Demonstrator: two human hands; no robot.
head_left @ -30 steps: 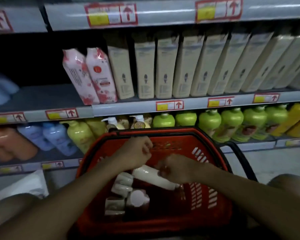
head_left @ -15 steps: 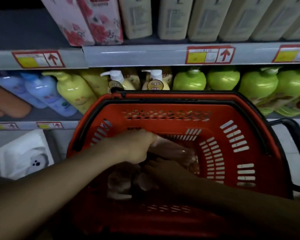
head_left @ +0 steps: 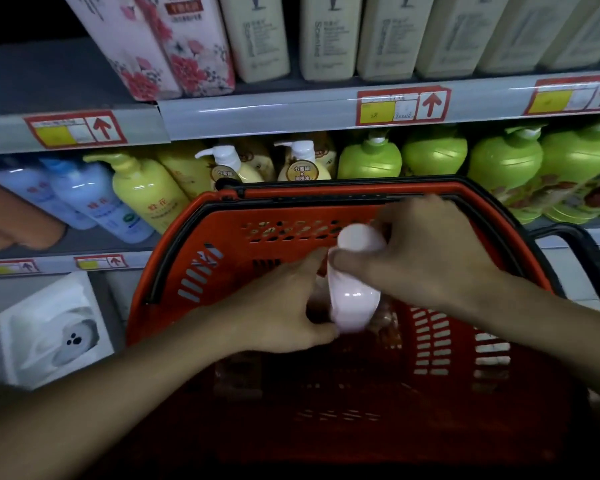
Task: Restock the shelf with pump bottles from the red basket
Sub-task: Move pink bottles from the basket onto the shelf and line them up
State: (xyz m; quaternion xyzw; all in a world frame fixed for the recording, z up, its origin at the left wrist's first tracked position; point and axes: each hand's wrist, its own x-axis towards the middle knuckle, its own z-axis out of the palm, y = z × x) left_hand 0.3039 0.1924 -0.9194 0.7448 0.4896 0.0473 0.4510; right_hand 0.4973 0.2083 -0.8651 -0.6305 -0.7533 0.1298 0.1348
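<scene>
A red basket (head_left: 201, 244) with a black rim stands in front of the shelf. Above its inside I hold a pale pink bottle (head_left: 354, 299), its rounded end towards me. My right hand (head_left: 426, 258) grips the upper part of the bottle, thumb across it. My left hand (head_left: 284, 306) holds the lower part from the left side. The bottle's pump end is hidden behind my hands. Dark shapes of more bottles lie in the basket's bottom, too dim to tell apart.
The shelf (head_left: 257, 119) behind the basket carries blue (head_left: 94, 199), yellow (head_left: 146, 192), cream (head_left: 302, 164) and green pump bottles (head_left: 506, 168). Tall cream cartons and floral pink packs stand on the shelf above. A white boxed item (head_left: 52, 334) sits low at left.
The view has dropped and closed in on the basket. Both hands have lifted a pale pink bottle up out of the basket from among the others.
</scene>
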